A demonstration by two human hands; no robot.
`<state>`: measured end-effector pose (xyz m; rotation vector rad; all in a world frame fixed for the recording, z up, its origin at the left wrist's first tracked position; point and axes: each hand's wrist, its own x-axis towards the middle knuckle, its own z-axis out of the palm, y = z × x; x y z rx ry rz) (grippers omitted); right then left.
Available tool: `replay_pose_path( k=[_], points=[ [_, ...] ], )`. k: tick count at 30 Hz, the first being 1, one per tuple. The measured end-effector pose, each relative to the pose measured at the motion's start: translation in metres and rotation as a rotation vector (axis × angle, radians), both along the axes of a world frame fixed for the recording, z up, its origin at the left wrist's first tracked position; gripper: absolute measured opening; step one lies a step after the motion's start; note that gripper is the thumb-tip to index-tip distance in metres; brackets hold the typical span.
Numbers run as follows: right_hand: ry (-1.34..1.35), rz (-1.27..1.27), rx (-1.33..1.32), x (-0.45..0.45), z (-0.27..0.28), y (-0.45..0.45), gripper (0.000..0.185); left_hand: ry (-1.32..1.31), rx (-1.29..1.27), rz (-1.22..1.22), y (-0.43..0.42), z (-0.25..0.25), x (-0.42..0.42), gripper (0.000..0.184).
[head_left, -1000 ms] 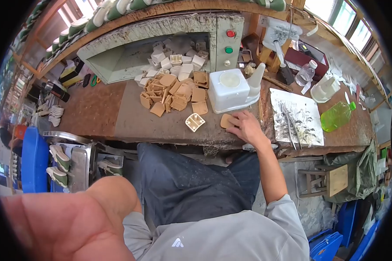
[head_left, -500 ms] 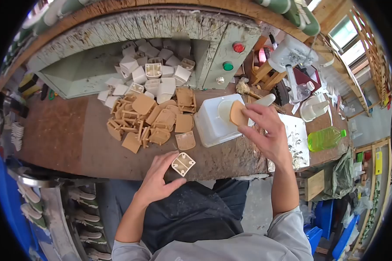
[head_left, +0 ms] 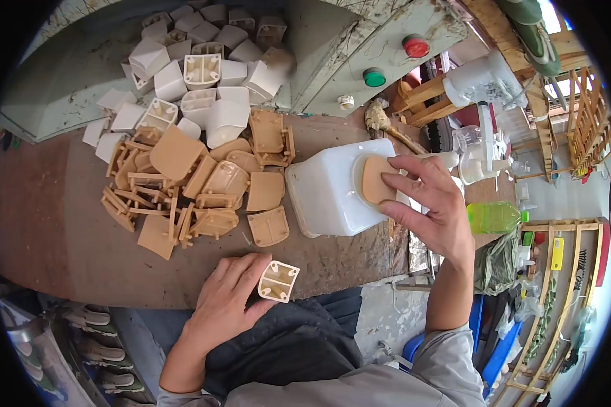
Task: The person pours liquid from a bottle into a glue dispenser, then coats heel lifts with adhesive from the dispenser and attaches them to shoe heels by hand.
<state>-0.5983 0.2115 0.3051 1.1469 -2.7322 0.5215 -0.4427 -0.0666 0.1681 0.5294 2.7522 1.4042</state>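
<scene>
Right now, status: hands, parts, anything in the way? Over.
Right hand holding tan piece at white container. Left hand against cream block, its open side up, grip unclear. Tan pile left of container; nothing seen blocking either hand.

Brown surface [head_left: 47,227], scuffed and stained. White jug [head_left: 322,193] stands on it near the front edge. Tan pieces [head_left: 178,152] heaped left of jug, two lying flat on the heap's jug side. Pale caps [head_left: 170,81] piled left and behind jug, running into cabinet [head_left: 387,44]. Green bottle [head_left: 493,218] on its side, right of jug.
</scene>
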Motion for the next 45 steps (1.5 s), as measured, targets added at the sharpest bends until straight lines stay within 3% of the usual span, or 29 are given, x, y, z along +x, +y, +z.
replay_pose_path(
  k=[31, 39, 45],
  points=[
    [0.019, -0.064, -0.079, 0.003, -0.004, -0.002, 0.037, 0.033, -0.041, 0.052, 0.008, 0.001, -0.004, 0.065],
    [-0.374, -0.115, -0.527, 0.007, 0.004, 0.017, 0.04, 0.036, -0.029, 0.083, 0.01, 0.001, -0.004, 0.065],
    [-0.452, -0.036, -0.639, 0.006, 0.007, 0.017, 0.043, 0.045, -0.002, 0.102, 0.011, -0.003, -0.003, 0.066]
  ],
)
